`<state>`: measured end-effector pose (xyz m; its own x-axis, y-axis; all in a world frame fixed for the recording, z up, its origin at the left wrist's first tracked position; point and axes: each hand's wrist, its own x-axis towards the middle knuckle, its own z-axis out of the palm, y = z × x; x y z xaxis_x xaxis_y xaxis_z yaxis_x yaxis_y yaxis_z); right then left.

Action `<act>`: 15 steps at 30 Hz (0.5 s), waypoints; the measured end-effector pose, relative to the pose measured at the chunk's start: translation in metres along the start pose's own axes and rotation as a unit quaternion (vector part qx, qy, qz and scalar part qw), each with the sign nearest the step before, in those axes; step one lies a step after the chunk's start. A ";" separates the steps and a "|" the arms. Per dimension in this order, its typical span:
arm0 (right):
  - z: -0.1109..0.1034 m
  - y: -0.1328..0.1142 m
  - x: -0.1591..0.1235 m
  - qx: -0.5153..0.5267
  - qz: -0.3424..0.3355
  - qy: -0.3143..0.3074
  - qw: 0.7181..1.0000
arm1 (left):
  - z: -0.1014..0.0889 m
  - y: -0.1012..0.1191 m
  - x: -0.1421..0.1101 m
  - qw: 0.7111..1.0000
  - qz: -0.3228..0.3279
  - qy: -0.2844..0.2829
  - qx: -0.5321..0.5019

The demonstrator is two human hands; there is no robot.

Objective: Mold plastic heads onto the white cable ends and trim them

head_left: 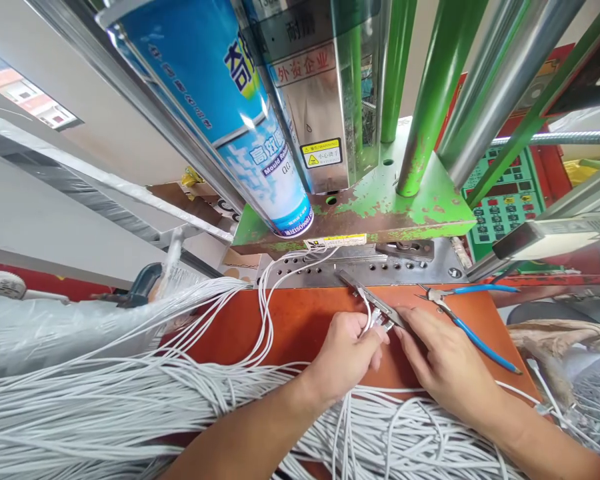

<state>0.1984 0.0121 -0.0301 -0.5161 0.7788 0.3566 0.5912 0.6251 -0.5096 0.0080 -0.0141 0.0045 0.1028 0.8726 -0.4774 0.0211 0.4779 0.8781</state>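
My left hand [347, 353] is closed in a pinch on the end of a white cable [369, 313] with a small metal plug at its tip. My right hand [443, 363] lies beside it on the orange table top [305, 320], fingers curled against a grey metal strip [367, 299] that runs diagonally toward the machine. Both hands meet at the plug. A big bundle of white cables [130, 400] spreads under my forearms.
Blue-handled pliers [473, 333] lie just right of my right hand. Behind stands a green, rusty moulding machine [375, 207] with a perforated metal plate [360, 267], a blue spray can [230, 107] and a keypad panel [505, 200]. Clear plastic bags [45, 327] sit left.
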 end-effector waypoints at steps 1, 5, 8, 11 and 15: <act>0.001 0.000 0.000 0.000 0.003 0.008 1.000 | 0.000 0.001 0.000 1.000 -0.005 -0.010 -0.010; 0.002 -0.002 -0.002 0.002 0.010 0.014 1.000 | 0.002 0.006 -0.001 0.998 -0.034 -0.035 -0.050; -0.001 -0.003 0.000 0.019 0.004 -0.018 1.000 | 0.004 0.005 0.000 0.997 -0.039 -0.012 -0.071; -0.003 -0.003 0.002 0.029 0.006 -0.025 0.999 | -0.002 0.003 0.004 0.998 -0.025 -0.039 -0.039; -0.004 0.000 0.001 0.021 0.032 0.012 0.999 | -0.020 0.006 0.007 0.996 0.054 -0.019 0.062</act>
<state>0.2003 0.0129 -0.0268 -0.4628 0.8187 0.3400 0.5956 0.5712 -0.5648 -0.0114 -0.0032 0.0060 0.1482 0.9125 -0.3812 0.1310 0.3639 0.9222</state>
